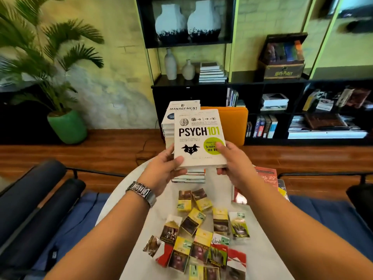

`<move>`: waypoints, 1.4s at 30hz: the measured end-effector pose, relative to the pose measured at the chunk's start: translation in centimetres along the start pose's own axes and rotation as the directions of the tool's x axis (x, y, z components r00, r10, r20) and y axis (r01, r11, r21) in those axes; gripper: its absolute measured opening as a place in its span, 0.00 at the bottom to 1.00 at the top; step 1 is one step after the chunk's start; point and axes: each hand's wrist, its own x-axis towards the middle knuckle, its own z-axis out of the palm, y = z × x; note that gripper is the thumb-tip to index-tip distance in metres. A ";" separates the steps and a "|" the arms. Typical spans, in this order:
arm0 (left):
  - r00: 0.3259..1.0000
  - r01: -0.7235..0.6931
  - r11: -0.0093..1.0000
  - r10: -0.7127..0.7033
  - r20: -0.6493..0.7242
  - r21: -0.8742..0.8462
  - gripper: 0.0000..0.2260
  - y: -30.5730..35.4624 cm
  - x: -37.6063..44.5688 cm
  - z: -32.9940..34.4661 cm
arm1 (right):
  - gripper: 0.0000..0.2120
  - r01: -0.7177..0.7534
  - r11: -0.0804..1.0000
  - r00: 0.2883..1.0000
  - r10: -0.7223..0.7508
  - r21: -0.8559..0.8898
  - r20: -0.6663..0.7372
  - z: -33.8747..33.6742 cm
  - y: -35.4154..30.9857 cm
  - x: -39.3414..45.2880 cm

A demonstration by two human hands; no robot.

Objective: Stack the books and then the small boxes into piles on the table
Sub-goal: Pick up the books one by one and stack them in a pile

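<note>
Above the far half of the round white table (260,235), both hands hold a white paperback titled PSYCH 101 (198,138), its glossy cover facing the camera and its flat rectangular block tilted up. The left hand (164,168), with a metal link watch (141,191) on the wrist, has its thumb pressed on the cover's lower left corner and its fingers curled behind; the right hand (234,162) clamps the lower right edge, thumb on the green circle, fingers wrapped under the bottom edge. Behind the held book stands a tall pile of books (171,122) with a MANAGEMENT title on top, square-edged and pale, and a lower stack (189,176) shows its striped page edges just under the hands. Scattered across the near half of the smooth tabletop lie the small boxes (199,239), cardboard packs in yellow, red and white, some wrapped in shiny film, lying at all angles and overlapping near the front edge. A red book (266,178) lies flat at the right rim, partly hidden by the right forearm. Bare table shows in a narrow band between the boxes and the lower stack, and along the left curve. Dark padded chair arms (36,190) flank the table at left, and an orange cushion (234,122) sits just behind the pile.
</note>
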 end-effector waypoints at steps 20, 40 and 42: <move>0.921 0.017 0.906 0.150 -0.360 0.422 0.11 8.2 13.9 -6.6 | 0.19 -0.134 0.884 0.932 -0.040 -0.448 -0.359 7.5 -7.1 16.6; 0.941 0.031 0.786 0.185 -0.283 0.617 0.20 6.6 16.9 -8.6 | 0.23 -0.131 0.554 0.953 -0.158 -0.822 -0.258 7.0 -5.2 19.7; 0.938 0.025 0.806 0.186 -0.292 0.592 0.20 6.4 16.9 -8.5 | 0.23 -0.128 0.564 0.957 -0.145 -0.816 -0.250 7.0 -5.2 19.7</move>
